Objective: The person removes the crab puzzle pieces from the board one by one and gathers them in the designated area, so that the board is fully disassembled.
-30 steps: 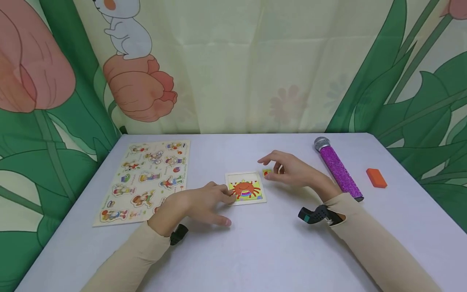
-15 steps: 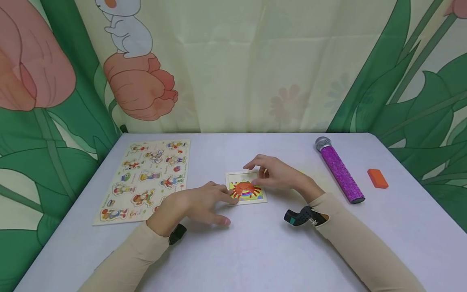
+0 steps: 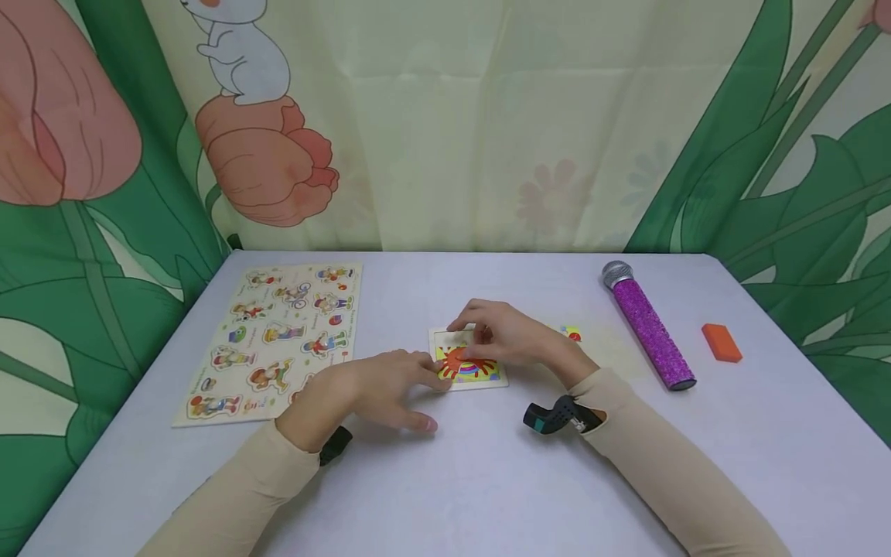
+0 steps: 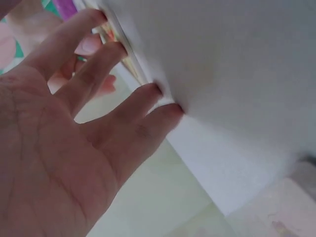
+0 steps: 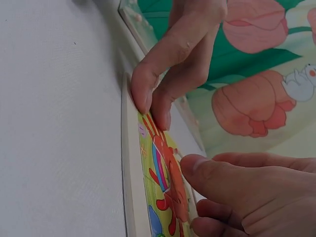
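A small square puzzle (image 3: 480,383) with a white frame lies mid-table, showing a red-orange crab on yellow. On its left edge rest the fingertips of my left hand (image 3: 390,387); the left wrist view shows those fingers (image 4: 89,74) stretched out and spread. My right hand (image 3: 511,333) is over the crab, its thumb (image 5: 197,170) close against the picture and other fingers loosely bent. No piece shows between thumb and fingers, though the index tip is hidden. A small yellow piece with a red dot (image 3: 572,333) lies right of that hand.
A large board of cartoon figures (image 3: 278,333) lies at the left of the white table. To the right lie a glittery purple microphone (image 3: 650,333) and an orange block (image 3: 722,343). A printed curtain (image 3: 431,155) hangs behind the table.
My right hand has moved left, from beside the puzzle to above the crab picture. The yellow piece right of that hand now shows. My left hand has stayed at the frame's edge.
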`<state>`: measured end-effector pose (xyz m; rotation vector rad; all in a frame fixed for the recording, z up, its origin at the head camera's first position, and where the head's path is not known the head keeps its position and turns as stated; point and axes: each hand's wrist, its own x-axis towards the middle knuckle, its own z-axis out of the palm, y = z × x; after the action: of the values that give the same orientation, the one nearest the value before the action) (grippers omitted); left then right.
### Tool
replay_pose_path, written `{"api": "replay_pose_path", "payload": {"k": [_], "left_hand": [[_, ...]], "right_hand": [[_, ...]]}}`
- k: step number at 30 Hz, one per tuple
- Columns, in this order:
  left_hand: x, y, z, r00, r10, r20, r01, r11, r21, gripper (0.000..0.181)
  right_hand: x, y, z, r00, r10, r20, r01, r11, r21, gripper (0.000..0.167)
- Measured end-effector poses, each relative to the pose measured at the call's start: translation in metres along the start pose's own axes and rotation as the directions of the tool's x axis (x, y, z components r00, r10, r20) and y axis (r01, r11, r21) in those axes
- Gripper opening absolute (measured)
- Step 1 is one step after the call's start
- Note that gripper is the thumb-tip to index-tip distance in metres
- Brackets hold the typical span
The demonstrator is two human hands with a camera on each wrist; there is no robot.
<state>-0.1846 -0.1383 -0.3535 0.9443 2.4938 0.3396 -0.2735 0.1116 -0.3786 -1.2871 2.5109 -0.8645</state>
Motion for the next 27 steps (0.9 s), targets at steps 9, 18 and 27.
{"api": "replay_pose_path", "payload": {"k": [9, 18, 27], "left_hand": [[0.002, 0.001, 0.001, 1.000, -0.027, -0.008, 0.027, 1.000, 0.006, 0.059], [-0.001, -0.002, 0.001, 1.000, -0.003, -0.013, 0.003, 1.000, -0.010, 0.062], [-0.003, -0.007, 0.003, 0.999, 0.029, -0.025, -0.029, 0.999, -0.013, 0.060]], "right_hand": [[0.006, -0.003, 0.005, 0.994, -0.012, 0.105, 0.013, 1.000, -0.010, 0.036], [0.012, -0.008, 0.009, 0.988, 0.029, 0.154, -0.025, 0.999, -0.028, 0.041], [0.016, -0.014, 0.010, 0.981, 0.054, 0.188, -0.063, 0.997, 0.040, 0.041]]}}
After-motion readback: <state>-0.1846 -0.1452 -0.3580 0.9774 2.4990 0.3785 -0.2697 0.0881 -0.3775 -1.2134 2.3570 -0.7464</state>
